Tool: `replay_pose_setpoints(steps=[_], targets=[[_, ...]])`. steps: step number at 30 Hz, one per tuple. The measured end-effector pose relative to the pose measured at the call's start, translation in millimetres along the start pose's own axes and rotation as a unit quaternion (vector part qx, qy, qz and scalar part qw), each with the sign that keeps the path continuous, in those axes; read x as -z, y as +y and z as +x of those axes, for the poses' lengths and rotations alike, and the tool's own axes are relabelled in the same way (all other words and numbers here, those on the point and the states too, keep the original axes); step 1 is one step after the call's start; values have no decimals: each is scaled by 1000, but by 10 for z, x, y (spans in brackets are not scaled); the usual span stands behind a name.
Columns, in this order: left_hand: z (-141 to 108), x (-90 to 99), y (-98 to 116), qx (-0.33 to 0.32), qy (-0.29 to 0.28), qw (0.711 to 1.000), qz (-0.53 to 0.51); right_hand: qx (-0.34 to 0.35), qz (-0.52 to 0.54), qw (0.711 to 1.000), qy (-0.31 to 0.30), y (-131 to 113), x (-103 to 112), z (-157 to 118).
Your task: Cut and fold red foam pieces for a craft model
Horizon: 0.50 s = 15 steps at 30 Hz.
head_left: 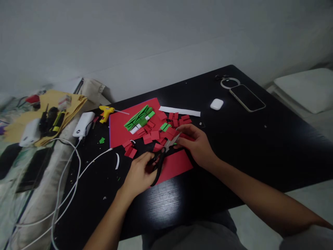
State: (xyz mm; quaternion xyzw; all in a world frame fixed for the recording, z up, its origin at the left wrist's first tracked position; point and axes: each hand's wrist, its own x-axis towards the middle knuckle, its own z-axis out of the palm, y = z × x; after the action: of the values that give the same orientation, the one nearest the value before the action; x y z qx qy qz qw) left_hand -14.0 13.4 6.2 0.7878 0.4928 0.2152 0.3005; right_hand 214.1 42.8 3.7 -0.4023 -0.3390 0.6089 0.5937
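My left hand (142,172) is closed on the black handles of a pair of scissors (164,150), whose open blades point up and right. My right hand (195,143) pinches a piece of red paper (187,137) beside the blade tips. Small folded red pieces (147,138) lie heaped around the scissors, with a small green one (165,127) among them. A red sheet (178,165) lies under the scissors. Behind, folded green strips (139,117) rest on a larger red sheet (118,130).
A yellow glue gun (106,113) and a white power bank (83,124) with a cable stand left of the paper. A white strip (182,111) lies behind the pieces. Farther right are a white case (216,104), a phone (247,98) and a white ring (230,82).
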Motion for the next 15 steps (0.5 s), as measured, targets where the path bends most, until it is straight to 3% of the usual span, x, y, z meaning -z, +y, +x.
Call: replay_pose_setpoints(steps=[15], targets=[[-4,-5,18,5,8,1000,14,-7,-14,1000,8,-30,-7,-13]])
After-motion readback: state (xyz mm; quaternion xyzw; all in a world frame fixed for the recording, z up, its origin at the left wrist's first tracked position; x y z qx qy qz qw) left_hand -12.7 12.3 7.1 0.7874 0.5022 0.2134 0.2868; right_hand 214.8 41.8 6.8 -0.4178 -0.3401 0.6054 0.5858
